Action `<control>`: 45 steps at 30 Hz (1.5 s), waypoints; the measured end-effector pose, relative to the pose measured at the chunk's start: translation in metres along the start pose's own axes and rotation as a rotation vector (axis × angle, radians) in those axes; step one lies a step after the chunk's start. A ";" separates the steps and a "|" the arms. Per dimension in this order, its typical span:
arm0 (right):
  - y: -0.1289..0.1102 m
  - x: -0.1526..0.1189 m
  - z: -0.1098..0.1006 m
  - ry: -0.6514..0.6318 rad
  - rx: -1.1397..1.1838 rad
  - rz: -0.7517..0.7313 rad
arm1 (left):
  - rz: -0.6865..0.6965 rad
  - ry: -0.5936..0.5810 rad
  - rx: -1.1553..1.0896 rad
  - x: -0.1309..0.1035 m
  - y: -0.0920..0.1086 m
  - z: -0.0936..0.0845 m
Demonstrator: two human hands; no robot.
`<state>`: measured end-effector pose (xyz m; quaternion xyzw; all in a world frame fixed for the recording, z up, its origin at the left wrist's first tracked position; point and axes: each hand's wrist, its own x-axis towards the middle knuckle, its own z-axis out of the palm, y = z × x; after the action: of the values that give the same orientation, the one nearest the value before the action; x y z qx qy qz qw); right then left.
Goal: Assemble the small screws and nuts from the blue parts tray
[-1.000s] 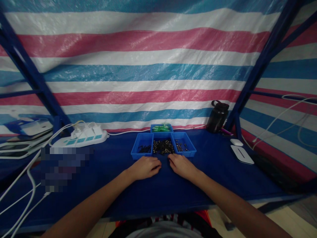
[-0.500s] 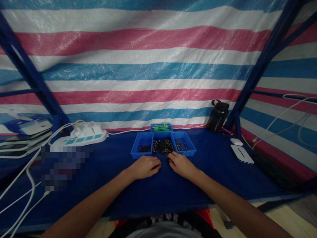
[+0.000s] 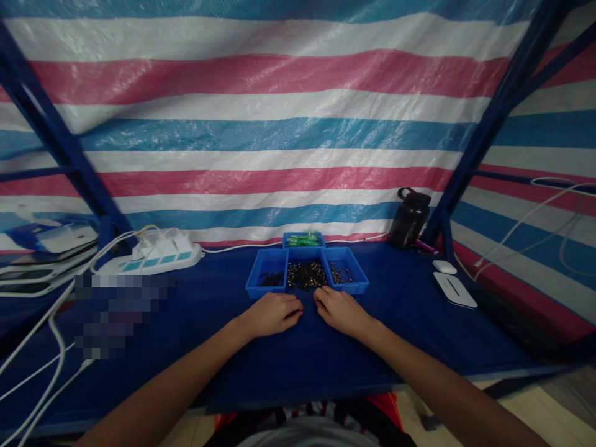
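Side by side on the blue table stand a left blue bin with dark screw-like pieces, a middle bin holding a heap of small black and brass-coloured parts, and a right blue bin with a few metal pieces. Behind them a smaller blue bin holds green items. My left hand rests on the table before the left and middle bins, fingers curled together. My right hand lies at the front of the middle and right bins, its fingers bent inward. Whatever either hand might hold is hidden.
A white power strip with plugs and cables lies at the left, beside stacked devices. At the right are a black bottle, a white case and a flat white device. Striped sheeting hangs behind.
The fingers of my right hand have shifted slightly left and drawn in a little. My left hand and the bins look the same.
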<state>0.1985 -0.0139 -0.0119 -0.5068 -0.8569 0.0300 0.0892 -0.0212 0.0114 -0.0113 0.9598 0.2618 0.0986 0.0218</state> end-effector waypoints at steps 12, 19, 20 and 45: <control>0.003 0.000 0.004 0.014 0.067 0.001 | 0.002 -0.008 -0.001 0.000 0.001 -0.002; 0.002 0.001 0.002 -0.004 0.062 0.017 | 0.007 0.004 -0.005 0.000 0.000 -0.001; 0.003 0.001 0.002 -0.004 0.059 0.013 | 0.005 0.003 -0.007 0.000 0.000 -0.001; 0.006 0.001 0.004 0.150 0.290 -0.237 | 0.028 -0.002 -0.022 -0.002 0.006 -0.004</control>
<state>0.2021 -0.0104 -0.0168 -0.3852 -0.8882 0.1048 0.2277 -0.0203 0.0052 -0.0072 0.9632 0.2473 0.1007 0.0314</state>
